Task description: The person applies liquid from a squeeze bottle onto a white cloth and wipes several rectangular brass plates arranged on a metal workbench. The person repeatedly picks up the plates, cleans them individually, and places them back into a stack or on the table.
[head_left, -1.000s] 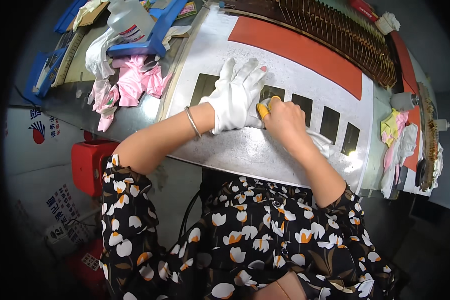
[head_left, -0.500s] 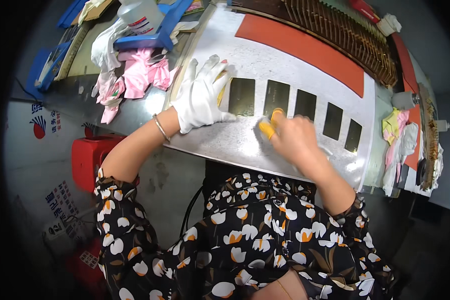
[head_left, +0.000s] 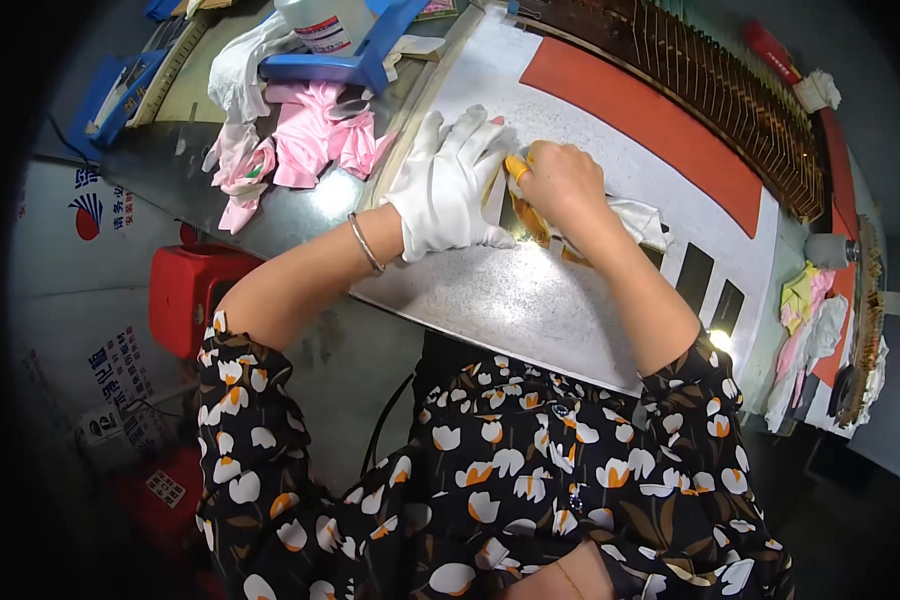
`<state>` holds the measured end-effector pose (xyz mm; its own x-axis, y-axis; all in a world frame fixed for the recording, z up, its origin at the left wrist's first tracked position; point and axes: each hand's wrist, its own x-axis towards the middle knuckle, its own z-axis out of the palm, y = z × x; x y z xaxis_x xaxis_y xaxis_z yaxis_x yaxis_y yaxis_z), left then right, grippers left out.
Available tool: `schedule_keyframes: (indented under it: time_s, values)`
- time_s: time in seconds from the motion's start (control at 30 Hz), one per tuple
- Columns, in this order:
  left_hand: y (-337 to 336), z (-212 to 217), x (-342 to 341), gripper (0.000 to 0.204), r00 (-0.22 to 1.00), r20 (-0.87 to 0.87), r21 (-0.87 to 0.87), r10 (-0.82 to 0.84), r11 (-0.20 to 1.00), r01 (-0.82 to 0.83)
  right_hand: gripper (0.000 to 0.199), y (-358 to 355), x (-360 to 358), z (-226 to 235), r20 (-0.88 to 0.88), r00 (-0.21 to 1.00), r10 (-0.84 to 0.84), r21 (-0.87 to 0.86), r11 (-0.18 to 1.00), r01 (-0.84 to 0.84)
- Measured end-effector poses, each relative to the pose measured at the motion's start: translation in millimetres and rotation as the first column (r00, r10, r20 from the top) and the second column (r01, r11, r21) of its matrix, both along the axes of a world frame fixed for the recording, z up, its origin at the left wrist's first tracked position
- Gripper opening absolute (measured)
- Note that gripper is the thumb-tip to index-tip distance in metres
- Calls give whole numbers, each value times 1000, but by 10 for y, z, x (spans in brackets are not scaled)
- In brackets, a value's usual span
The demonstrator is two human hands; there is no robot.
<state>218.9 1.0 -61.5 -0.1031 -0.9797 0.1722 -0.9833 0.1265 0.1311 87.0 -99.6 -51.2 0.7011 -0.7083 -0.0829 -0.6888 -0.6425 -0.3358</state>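
My left hand (head_left: pixel 452 195), in a white glove, lies with fingers spread on the pale work sheet (head_left: pixel 450 290), beside the left end of a row of dark, glossy rectangular plates. My right hand (head_left: pixel 565 185) is bare apart from yellow finger covers and is curled closed over the left part of the row. A white cloth (head_left: pixel 638 218) sticks out from under it; the fingers' exact grip is hidden. Beneath the right hand, one dark plate (head_left: pixel 522 218) shows in part, with a golden reflection. Farther right lie a dark plate (head_left: pixel 694 277) and another plate (head_left: pixel 726 308).
A flat red-orange strip (head_left: pixel 650 130) lies behind the plates, with a long rack of upright slats (head_left: pixel 730 90) beyond. Pink cloths (head_left: pixel 310 135) and a blue tray (head_left: pixel 340 68) with a bottle (head_left: pixel 325 25) stand left. More cloths (head_left: pixel 800 310) lie right. A red stool (head_left: pixel 195 295) stands below left.
My right hand has moved left and farther from me, closer to the left hand, and now covers plates that were visible. The whole view has shifted slightly; the gloved hand stays spread.
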Motion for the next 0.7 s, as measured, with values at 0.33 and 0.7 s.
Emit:
schedule_keyframes:
  time_s: [0.33,0.7]
  values:
    - [-45,134,-14,91,989,102,64,-103,993,97,30,483,-281,-3,58,998,10,13,1000,-11]
    - [236,159,303,101,998,14,-4,-58,998,58,29,895,-660,123,-5,986,166,83,983,-165]
